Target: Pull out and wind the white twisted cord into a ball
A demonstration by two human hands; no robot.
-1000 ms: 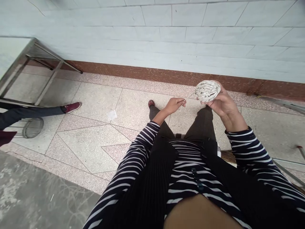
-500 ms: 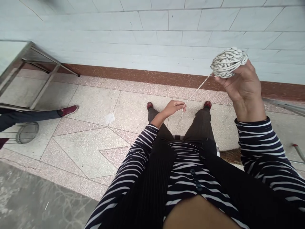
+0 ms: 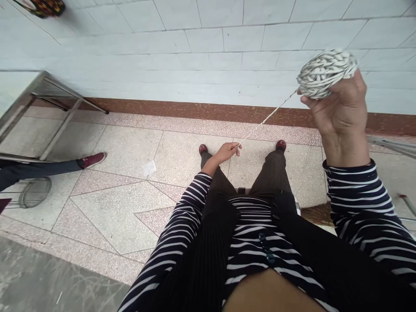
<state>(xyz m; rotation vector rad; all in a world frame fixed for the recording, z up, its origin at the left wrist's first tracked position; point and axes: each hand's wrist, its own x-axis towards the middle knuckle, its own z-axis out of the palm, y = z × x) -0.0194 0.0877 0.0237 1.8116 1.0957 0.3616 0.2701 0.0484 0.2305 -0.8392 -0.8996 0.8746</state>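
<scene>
My right hand [image 3: 344,104] is raised in front of the wall, its fingers wrapped round a ball of cord [image 3: 325,73], white with dark flecks. From the ball's lower left side a thin strand [image 3: 273,113] runs taut, down and leftward. At its lower end the strand is pinched in the fingers of my left hand [image 3: 229,151], which is above the floor between my knees and the wall. The far side of the ball and part of my right fingers are hidden.
A white tiled wall [image 3: 136,47] with a brown skirting band [image 3: 156,106] faces me. At left stand a metal-framed table [image 3: 52,117] and a wire stool [image 3: 35,193], beside another person's leg [image 3: 48,167]. A white paper scrap [image 3: 149,168] lies on the floor; broom bristles [image 3: 316,214] show at right.
My right hand has risen slightly and moved right with the ball. My left hand has shifted left and a little down, so the strand between them is longer.
</scene>
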